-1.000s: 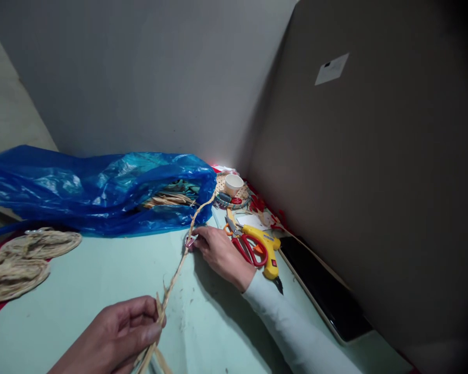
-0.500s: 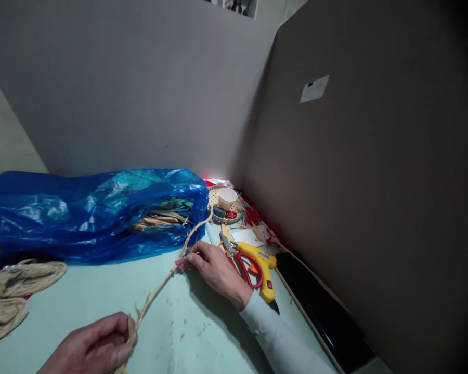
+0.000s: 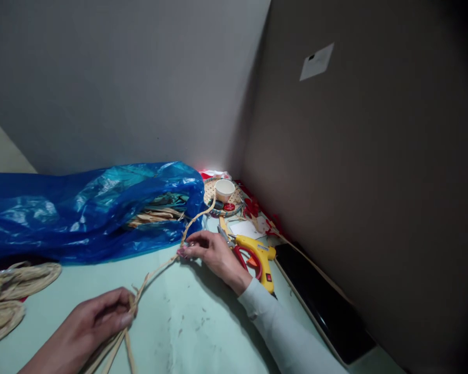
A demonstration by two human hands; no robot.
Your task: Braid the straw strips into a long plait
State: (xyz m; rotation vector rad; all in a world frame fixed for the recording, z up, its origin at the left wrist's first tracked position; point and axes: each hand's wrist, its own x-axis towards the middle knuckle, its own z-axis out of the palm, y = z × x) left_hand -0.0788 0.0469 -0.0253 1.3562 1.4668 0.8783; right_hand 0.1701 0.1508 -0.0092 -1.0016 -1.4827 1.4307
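Observation:
A pale braided cord of dried plant fibre (image 3: 198,218) runs from the round woven tray (image 3: 207,190) down towards me. My left hand (image 3: 101,318) is closed, pinching the cord between thumb and fingers at the lower left; loose strands (image 3: 119,347) hang below it. Further up, my right hand (image 3: 218,257) is pinched on a small pink clip (image 3: 182,252) at the cord. Fingers partly hide the clip. Beyond the right wrist lie red-handled pliers (image 3: 242,259) and a yellow glue gun (image 3: 263,257).
A blue plastic bag (image 3: 78,228) holding dried fibre strips (image 3: 156,215) spans the back left. Woven fibre soles (image 3: 27,280) lie at far left. A white cup (image 3: 224,190) stands on the tray. A black flat panel (image 3: 323,306) runs along the right partition (image 3: 354,171).
My left hand has risen slightly with the cord, showing more loose strands below. My right hand stays at the pink clip, which its fingers now cover more. The view has shifted a little.

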